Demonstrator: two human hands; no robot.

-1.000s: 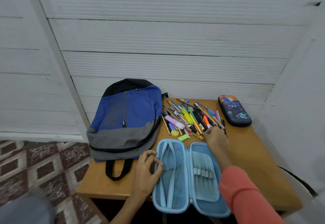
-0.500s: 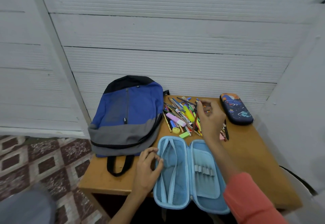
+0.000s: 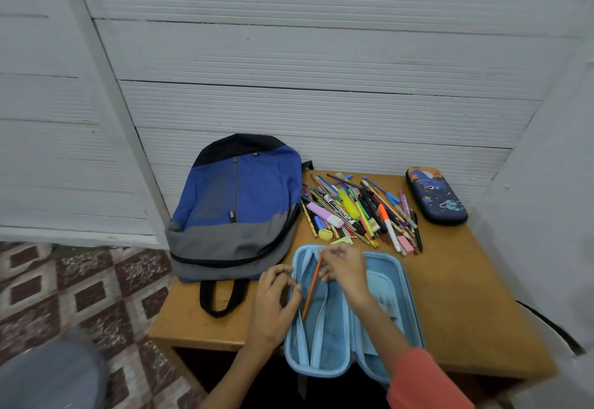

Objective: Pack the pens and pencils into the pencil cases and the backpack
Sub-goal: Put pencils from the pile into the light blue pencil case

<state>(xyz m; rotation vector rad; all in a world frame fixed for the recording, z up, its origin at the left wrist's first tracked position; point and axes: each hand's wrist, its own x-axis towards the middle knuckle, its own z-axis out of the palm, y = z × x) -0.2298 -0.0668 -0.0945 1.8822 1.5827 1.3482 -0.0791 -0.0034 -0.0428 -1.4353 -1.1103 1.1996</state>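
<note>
A light blue pencil case [image 3: 334,344] lies open at the table's near edge. My right hand [image 3: 345,269] pinches an orange pencil [image 3: 311,289] by its top end, its tip down in the case's left mesh half. My left hand [image 3: 276,299] holds the left rim of the case with curled fingers. A heap of pens and pencils [image 3: 360,209] lies behind the case. A blue and grey backpack [image 3: 238,209] lies zipped at the left. A dark blue pencil case [image 3: 435,196] sits shut at the far right.
The wooden table [image 3: 466,296] stands against a white ribbed wall, with another white wall close on the right. A pink eraser [image 3: 405,244] and a yellow sharpener [image 3: 325,234] lie at the heap's front. Patterned floor tiles show at the left.
My right hand lifted an orange pencil from the heap and brought it back and left, down into the open case. My left hand stayed on the case's left rim.
</note>
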